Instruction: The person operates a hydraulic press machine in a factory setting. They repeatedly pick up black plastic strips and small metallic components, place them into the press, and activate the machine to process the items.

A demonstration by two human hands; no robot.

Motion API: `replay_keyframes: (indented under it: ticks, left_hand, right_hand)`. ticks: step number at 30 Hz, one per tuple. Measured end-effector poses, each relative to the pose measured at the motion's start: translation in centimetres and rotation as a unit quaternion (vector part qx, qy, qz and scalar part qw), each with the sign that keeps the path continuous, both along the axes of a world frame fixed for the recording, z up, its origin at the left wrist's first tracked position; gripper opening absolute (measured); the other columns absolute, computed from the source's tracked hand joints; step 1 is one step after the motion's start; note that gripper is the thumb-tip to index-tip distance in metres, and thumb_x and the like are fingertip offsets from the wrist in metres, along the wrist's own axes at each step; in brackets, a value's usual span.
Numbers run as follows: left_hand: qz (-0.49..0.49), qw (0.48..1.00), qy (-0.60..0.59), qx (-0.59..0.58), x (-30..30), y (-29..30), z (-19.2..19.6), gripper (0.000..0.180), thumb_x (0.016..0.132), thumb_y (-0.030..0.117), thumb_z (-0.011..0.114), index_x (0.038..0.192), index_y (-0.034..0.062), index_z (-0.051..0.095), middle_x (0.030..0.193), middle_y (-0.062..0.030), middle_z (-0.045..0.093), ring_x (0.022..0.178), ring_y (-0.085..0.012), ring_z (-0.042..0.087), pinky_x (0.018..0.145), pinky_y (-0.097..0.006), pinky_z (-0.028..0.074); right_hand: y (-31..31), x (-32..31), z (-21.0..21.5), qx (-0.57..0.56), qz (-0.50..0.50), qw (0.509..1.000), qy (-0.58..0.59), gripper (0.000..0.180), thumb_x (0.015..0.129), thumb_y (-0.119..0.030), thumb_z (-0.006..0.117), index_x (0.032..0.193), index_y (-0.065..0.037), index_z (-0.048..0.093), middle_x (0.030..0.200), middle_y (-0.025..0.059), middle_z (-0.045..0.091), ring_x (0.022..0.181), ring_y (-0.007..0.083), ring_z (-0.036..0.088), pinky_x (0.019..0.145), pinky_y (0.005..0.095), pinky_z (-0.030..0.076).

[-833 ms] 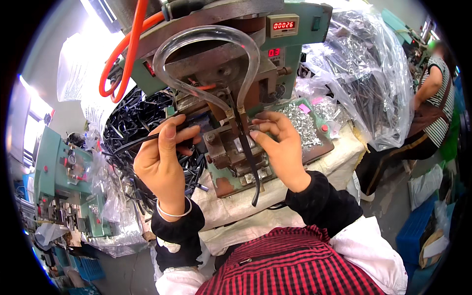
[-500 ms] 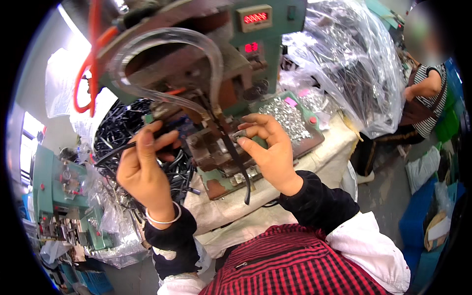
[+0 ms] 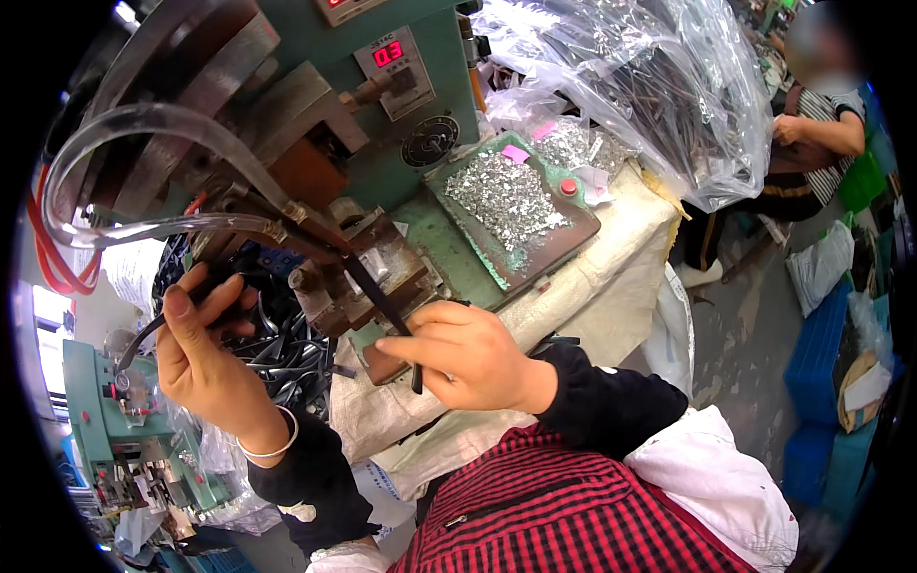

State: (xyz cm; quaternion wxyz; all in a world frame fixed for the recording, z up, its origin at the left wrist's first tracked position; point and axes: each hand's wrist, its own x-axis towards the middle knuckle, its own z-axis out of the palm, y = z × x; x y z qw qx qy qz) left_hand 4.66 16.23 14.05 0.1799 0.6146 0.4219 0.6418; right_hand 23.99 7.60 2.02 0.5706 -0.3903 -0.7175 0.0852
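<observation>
A narrow black strip (image 3: 375,294) runs out of the green press's metal fixture (image 3: 382,263), its lower end hanging toward me. My right hand (image 3: 473,355) is closed at that lower part, index finger lying across the strip; the thumb is mostly hidden. To the left, my left hand (image 3: 212,368) is raised beside the fixture, fingers curled on another thin black strip (image 3: 145,342), whose end sticks out to the left. A clear curved hose (image 3: 181,116) loops above and ends close by the fixture.
A tray of small silvery metal pieces (image 3: 501,205) with a red button (image 3: 568,186) sits right of the fixture. Tangled black strips (image 3: 287,358) lie behind my left hand. A large clear plastic bag (image 3: 630,86) fills the back right. Beyond it a person (image 3: 821,134) in stripes works.
My right hand has moved from beside the fixture down onto the strip's lower part. My left hand still holds its strip. The view has shifted, so the press appears farther left.
</observation>
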Motion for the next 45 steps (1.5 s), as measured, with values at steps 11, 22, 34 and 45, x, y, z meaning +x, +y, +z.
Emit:
replay_keyframes:
  ticks: [11, 22, 34, 45]
  left_hand:
    - [-0.043, 0.998, 0.030, -0.036, -1.7, -3.3, -0.3, 0.046, 0.109, 0.039, 0.051, 0.103, -0.0019, 0.071, 0.079, -0.0083, 0.065, 0.061, -0.0101, 0.055, 0.053, -0.018, 0.036]
    - [-0.352, 0.732, -0.426, -0.399, 5.2, -5.3, -2.1, 0.054, 0.114, 0.026, 0.039, 0.158, -0.0030, 0.028, 0.102, -0.0080, 0.068, 0.065, -0.0077, 0.058, 0.056, -0.022, 0.046]
    - [-0.387, 0.877, -0.280, -0.043, 1.1, -9.6, -0.8, 0.030, 0.110, 0.025, 0.049, 0.120, -0.0019, 0.054, 0.084, -0.0205, 0.071, 0.059, -0.0218, 0.070, 0.053, -0.032, 0.059]
    - [-0.038, 0.999, -0.011, 0.012, 0.4, -2.8, 2.2, 0.011, 0.101, 0.010, 0.066, 0.101, -0.0009, 0.067, 0.091, -0.0127, 0.074, 0.063, -0.0134, 0.066, 0.054, -0.020, 0.051]
  right_hand:
    - [-7.1, 2.6, -1.5, -0.119, 0.100, 0.987, -0.030, 0.035, 0.070, -0.002, 0.066, 0.104, -0.008, 0.071, 0.083, 0.0089, 0.064, 0.095, 0.0285, 0.065, 0.077, 0.0393, 0.055]
    - [-5.9, 5.3, -1.5, -0.155, -0.021, 0.987, -0.046, 0.026, 0.076, 0.000, 0.073, 0.101, -0.005, 0.075, 0.086, 0.0100, 0.067, 0.084, 0.0284, 0.066, 0.074, 0.0380, 0.054]
    - [-4.7, 5.4, 1.4, -0.154, -0.073, 0.980, 0.102, 0.030, 0.077, 0.000, 0.074, 0.106, -0.005, 0.075, 0.089, 0.0093, 0.070, 0.086, 0.0276, 0.067, 0.077, 0.0374, 0.054]
    - [5.7, -1.3, 4.9, -0.249, 0.071, 0.875, 0.410, 0.045, 0.090, -0.001, 0.071, 0.132, 0.002, 0.055, 0.107, 0.0073, 0.072, 0.099, 0.0083, 0.063, 0.091, 0.0251, 0.047]
